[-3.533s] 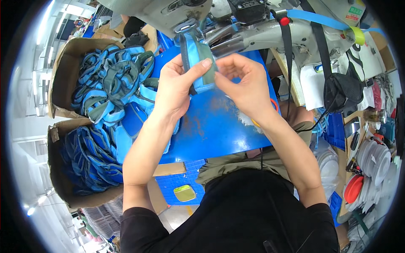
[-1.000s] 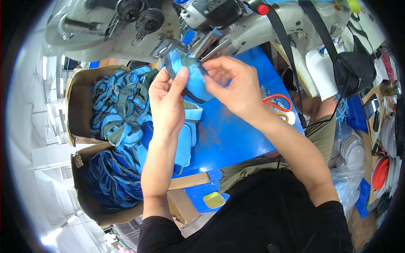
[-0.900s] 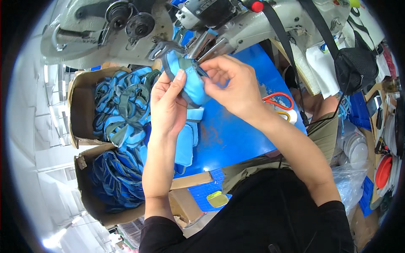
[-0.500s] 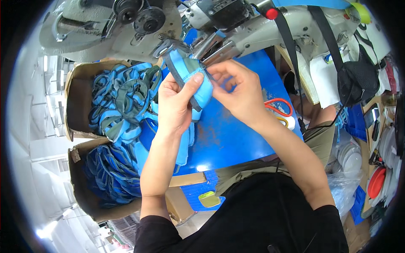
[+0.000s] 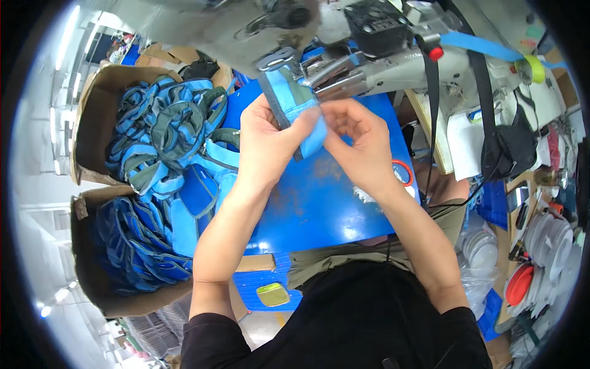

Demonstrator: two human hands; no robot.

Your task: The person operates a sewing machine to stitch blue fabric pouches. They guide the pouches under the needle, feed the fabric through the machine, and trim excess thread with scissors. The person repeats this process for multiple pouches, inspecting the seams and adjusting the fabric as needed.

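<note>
In front of the sewing machine (image 5: 381, 77), my left hand (image 5: 267, 138) grips a light blue fabric piece (image 5: 314, 138) with dark grey edging and a grey-green patch. My left thumb presses on its face and the fingers go behind it. At the piece's right edge my right hand (image 5: 359, 141) is closed, thumb and forefinger pinched against the fabric; whatever lies between those fingertips is too small to make out. A dark, buckle-like part (image 5: 276, 59) shows at the top end of the piece, and I cannot tell if it is joined to it.
Beneath my hands is a blue tabletop (image 5: 319, 212). Scissors with a red handle (image 5: 403, 172) lie by my right forearm. At left, one cardboard box (image 5: 92, 123) holds blue and grey fabric loops, another (image 5: 92, 289) darker blue pieces. Black straps (image 5: 432, 117) hang at right.
The view has shifted, so the table and boxes sit further left. Both hands keep hold of the fabric piece, and my right fingers have curled slightly at its edge.
</note>
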